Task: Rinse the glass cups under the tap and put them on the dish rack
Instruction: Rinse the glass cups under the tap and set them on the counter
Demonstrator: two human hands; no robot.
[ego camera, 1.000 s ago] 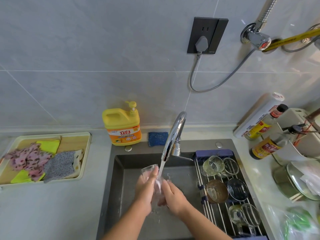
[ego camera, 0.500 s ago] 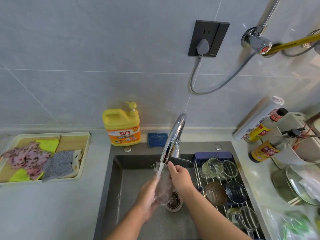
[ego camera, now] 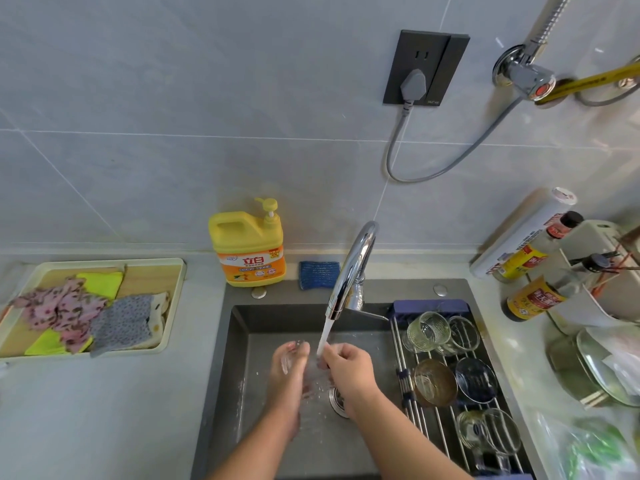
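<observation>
Head camera looks down into the sink (ego camera: 239,341), and from beside it you'd see one glass cup (ego camera: 292,356) held low over the drain (ego camera: 337,398). It sits right under the stream (ego camera: 323,336) from the tap (ego camera: 349,271), so the water runs over it and falls straight away.

The left hand (ego camera: 287,386) has its grip wrapped round the cup's body. The cup is tipped on its side, which I'd say lets water sheet off instead of pooling. The right hand (ego camera: 349,372) meets it from the other side, fingers curled in a narrow grip on the cup's end, probably to rub or turn it. Through the spray I can't be sure just where glass ends and water begins.

The dish rack (ego camera: 429,306) spans the right part of the sink, just beside the hands, so drips fall into the basin and the carry is short. Six cups (ego camera: 427,330) lie on it in three pairs, back to front: two clear, then an amber cup (ego camera: 434,382) beside a dark blue cup (ego camera: 476,381), then two more clear. All lie on their sides, presumably to drain.

On the surface behind the sink stand one yellow detergent bottle (ego camera: 247,251) and one blue sponge (ego camera: 318,275), within easy reach. One tray (ego camera: 175,271) of cloths sits well off to the left.
</observation>
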